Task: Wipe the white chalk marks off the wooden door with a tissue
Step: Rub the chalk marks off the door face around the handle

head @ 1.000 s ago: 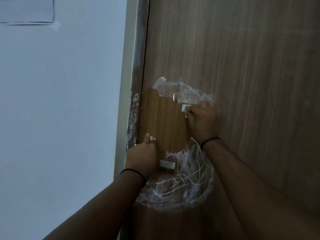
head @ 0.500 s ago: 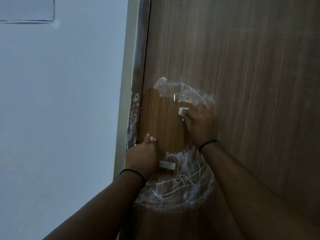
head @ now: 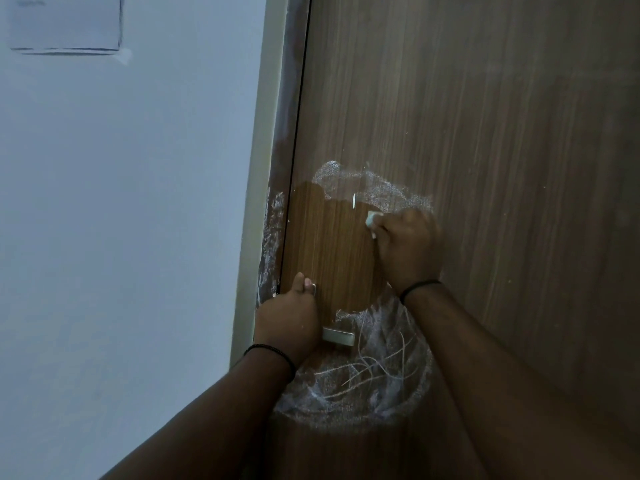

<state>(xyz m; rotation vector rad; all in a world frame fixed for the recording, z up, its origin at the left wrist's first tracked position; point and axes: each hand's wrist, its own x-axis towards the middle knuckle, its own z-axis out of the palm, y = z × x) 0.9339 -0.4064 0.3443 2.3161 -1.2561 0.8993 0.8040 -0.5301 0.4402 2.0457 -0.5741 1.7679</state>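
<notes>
My head view is dim and bluish with soft, grainy detail, the wall at left the brightest area, the wooden door darkening rightward, both forearms nearly black, and the door frame bowed by wide-angle distortion.

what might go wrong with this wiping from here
The small white tissue wad in the right hand is nearly buried in the grip, so knuckles may smear the upper white chalk smudge. The dense lower chalk scribble around the metal door handle could overload so little tissue.
</notes>
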